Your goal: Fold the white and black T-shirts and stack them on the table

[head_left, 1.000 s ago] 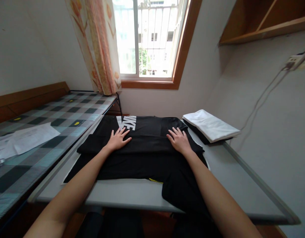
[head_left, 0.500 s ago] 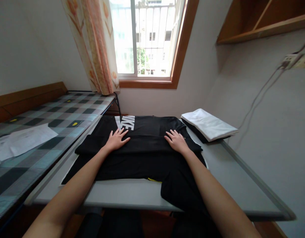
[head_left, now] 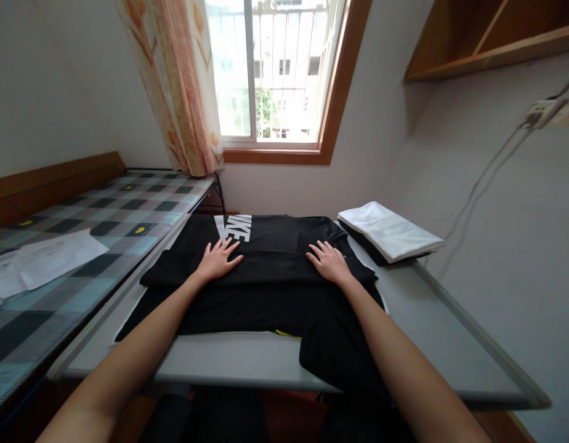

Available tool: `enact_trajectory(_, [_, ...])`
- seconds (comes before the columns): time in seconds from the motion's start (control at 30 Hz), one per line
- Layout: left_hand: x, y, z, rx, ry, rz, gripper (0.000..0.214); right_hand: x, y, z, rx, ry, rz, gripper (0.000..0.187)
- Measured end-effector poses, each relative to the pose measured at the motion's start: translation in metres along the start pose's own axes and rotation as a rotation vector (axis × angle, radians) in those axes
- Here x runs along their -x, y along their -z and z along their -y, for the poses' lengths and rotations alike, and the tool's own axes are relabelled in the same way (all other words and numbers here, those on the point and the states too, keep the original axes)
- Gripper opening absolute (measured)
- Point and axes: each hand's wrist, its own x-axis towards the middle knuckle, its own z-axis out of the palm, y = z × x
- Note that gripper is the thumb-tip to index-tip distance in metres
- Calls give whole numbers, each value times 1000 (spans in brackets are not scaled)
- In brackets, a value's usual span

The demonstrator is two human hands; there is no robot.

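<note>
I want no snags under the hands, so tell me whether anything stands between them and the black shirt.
Nothing visible does: the left hand and right hand rest directly on the black shirt. The folded white cloth lies off to the right.

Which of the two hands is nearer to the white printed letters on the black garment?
The left hand: it lies close to the white letters on the black garment. The right hand rests on the same garment, nearer the folded white cloth.
</note>
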Motion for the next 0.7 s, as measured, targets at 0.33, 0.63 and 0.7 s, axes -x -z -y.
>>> enact_trajectory(0.33, [2,0,0,-60,-5,26,68,4,1,6,43,-43,39,62])
enact_trajectory(0.63, [29,2,-3,-84,-32,39,66,36,-1,14,76,-48,15,59])
enact_trajectory(0.7, [39,2,-3,-88,-43,50,66,48,-1,17,84,-42,2,59])
